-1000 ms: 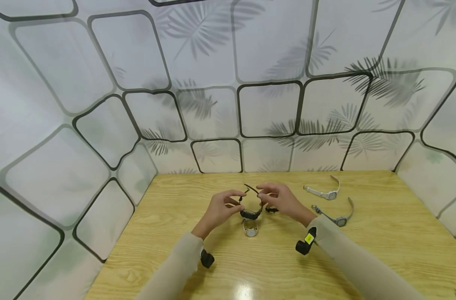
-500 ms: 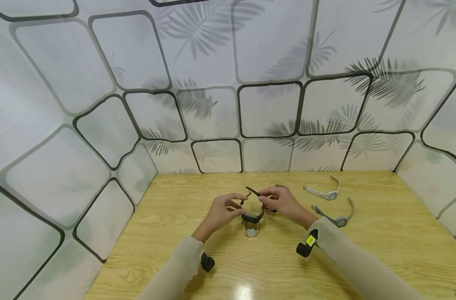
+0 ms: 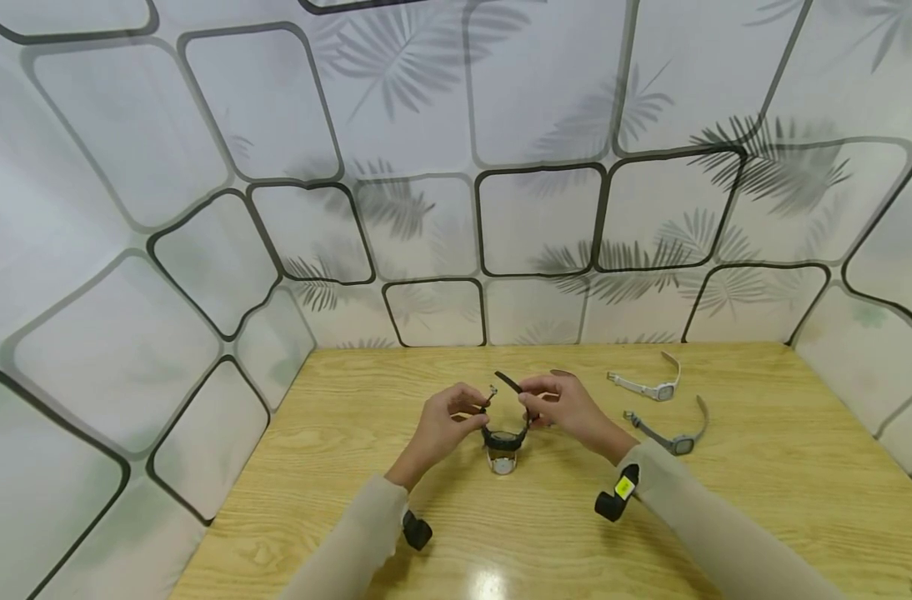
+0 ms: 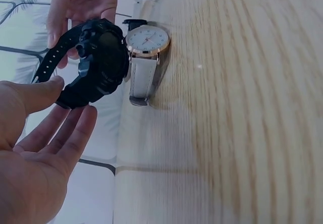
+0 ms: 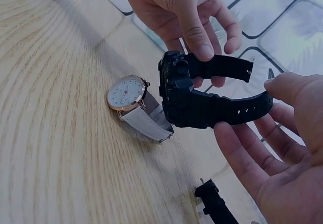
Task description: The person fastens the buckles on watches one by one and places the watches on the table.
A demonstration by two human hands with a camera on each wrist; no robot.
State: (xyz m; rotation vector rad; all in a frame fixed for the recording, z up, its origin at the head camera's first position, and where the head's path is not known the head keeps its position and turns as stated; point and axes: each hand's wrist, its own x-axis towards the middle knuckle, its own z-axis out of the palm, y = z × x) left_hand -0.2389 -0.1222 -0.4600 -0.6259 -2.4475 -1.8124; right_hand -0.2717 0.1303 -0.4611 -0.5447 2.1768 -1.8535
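Head view: black watch (image 3: 504, 442) held at twelve o'clock of white-strapped watch (image 3: 503, 465), long axis six-to-twelve, case at six, strap ends pointing twelve; left hand (image 3: 444, 422) pinches strap at nine, right hand (image 3: 566, 409) at three

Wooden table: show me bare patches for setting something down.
Bare: left of the left hand, and between the sleeves, nearer than the gold-cased watch. Crowded: around the black watch and right hand; right of it, white watch and grey watch.
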